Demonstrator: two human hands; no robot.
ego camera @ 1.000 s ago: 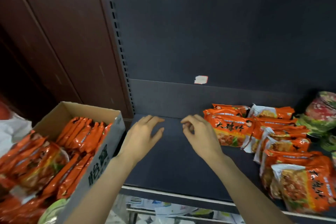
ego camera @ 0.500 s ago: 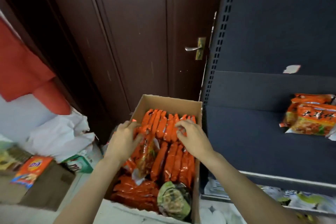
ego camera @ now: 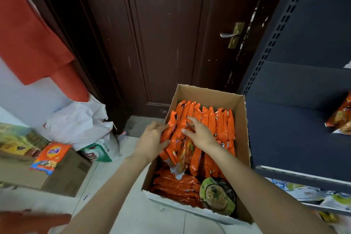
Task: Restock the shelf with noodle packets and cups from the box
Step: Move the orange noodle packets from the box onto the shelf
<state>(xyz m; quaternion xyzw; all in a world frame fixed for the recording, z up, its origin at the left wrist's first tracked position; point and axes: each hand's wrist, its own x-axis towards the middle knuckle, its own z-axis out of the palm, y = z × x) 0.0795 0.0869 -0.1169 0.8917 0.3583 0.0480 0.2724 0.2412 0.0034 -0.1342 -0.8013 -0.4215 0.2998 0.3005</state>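
Orange noodle packets (ego camera: 190,138) in the box (ego camera: 245,135) are gripped by left hand (ego camera: 150,141) and right hand (ego camera: 199,133); light, slippery, crushable, so best squeezed at the sides

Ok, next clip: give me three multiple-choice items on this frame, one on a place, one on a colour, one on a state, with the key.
1. Where does the green-lidded noodle cup lie?
A. on the shelf
B. at the near end of the cardboard box
C. on the floor by the door

2. What colour are the noodle packets standing in the box?
A. orange
B. blue
C. white

3. What are the two hands doing?
A. hanging idle at the sides
B. resting flat on the shelf
C. gathering packets inside the box

Key: 1 B, the cup sits in the box's near corner. 2 A, their wrappers are orange. 3 C, the left hand and right hand close on a bunch of packets between them.
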